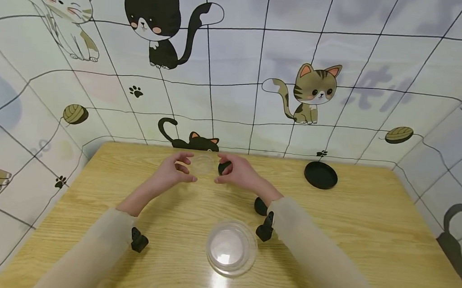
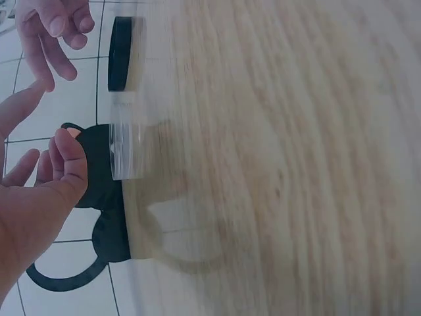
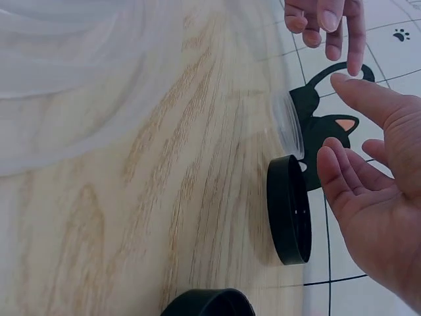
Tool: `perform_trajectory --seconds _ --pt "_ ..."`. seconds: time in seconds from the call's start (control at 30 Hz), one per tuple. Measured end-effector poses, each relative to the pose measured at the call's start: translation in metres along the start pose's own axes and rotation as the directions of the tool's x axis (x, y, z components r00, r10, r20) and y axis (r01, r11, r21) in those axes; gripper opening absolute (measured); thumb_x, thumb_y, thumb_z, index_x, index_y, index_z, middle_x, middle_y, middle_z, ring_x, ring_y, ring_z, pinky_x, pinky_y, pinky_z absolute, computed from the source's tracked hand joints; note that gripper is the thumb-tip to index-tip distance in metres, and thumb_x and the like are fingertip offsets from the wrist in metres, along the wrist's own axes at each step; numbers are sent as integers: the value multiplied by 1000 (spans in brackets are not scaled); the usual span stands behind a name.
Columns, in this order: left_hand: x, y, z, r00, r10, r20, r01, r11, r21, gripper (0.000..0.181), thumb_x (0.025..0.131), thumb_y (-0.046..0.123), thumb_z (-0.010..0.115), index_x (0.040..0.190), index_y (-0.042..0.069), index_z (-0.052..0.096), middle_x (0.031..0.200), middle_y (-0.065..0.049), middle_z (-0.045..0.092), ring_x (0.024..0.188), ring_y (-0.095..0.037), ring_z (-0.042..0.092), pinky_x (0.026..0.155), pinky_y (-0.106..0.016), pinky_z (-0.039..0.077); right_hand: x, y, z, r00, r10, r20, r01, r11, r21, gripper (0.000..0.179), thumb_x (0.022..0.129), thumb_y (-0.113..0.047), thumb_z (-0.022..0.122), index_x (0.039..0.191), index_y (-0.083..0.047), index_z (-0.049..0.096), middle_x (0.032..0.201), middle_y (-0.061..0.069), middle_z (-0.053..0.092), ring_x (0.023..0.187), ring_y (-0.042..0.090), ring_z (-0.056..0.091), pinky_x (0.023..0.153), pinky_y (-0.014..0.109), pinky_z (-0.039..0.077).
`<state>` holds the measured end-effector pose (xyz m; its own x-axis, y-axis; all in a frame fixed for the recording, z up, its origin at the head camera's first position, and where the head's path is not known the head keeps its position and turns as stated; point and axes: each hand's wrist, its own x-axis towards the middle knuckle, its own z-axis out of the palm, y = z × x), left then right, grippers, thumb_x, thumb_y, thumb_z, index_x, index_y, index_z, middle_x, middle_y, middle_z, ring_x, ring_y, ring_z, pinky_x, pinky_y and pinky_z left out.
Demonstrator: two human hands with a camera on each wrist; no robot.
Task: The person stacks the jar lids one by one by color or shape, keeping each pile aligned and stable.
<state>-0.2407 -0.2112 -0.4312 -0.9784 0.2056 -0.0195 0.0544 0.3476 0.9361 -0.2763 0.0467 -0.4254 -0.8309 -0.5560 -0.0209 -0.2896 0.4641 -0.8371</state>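
My left hand point(image 1: 171, 172) hovers at the far side of the wooden table, fingers loosely bent and holding nothing. Facing it is my right hand point(image 1: 240, 173), its fingers also relaxed with nothing between them. A small shallow clear plastic piece, like a lid or dish point(image 1: 202, 164), lies on the table between the two hands; the left wrist view shows its thin clear wall point(image 2: 122, 148). Beside it sits a small black round lid point(image 1: 223, 168), partly covered by the right hand in the head view and showing a raised rim point(image 3: 288, 210) in the right wrist view.
Clear round plastic containers point(image 1: 230, 258) sit nested near the front middle. Another small black lid point(image 1: 260, 207) shows beside the right forearm. A larger black round lid point(image 1: 321, 175) lies at the back right. A cat-printed cloth point(image 1: 236, 72) hangs behind the table point(image 1: 353, 244).
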Motion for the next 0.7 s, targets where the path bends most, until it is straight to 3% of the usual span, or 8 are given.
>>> perform_trajectory --seconds 0.37,0.7 --pt "17 -11 -7 999 -29 -38 28 999 -35 74 85 1 82 149 0 45 135 -25 45 101 -24 55 74 -26 51 23 7 7 999 40 4 -40 999 -32 87 89 -16 83 160 -6 34 149 18 49 100 22 66 85 36 55" --pt "25 -20 -6 997 -59 -42 57 998 -40 79 85 2 82 153 -1 40 147 -25 41 120 -39 52 77 -27 51 31 8 14 998 67 13 -67 998 -11 87 89 -11 82 160 -6 32 153 16 46 97 20 66 78 33 56"
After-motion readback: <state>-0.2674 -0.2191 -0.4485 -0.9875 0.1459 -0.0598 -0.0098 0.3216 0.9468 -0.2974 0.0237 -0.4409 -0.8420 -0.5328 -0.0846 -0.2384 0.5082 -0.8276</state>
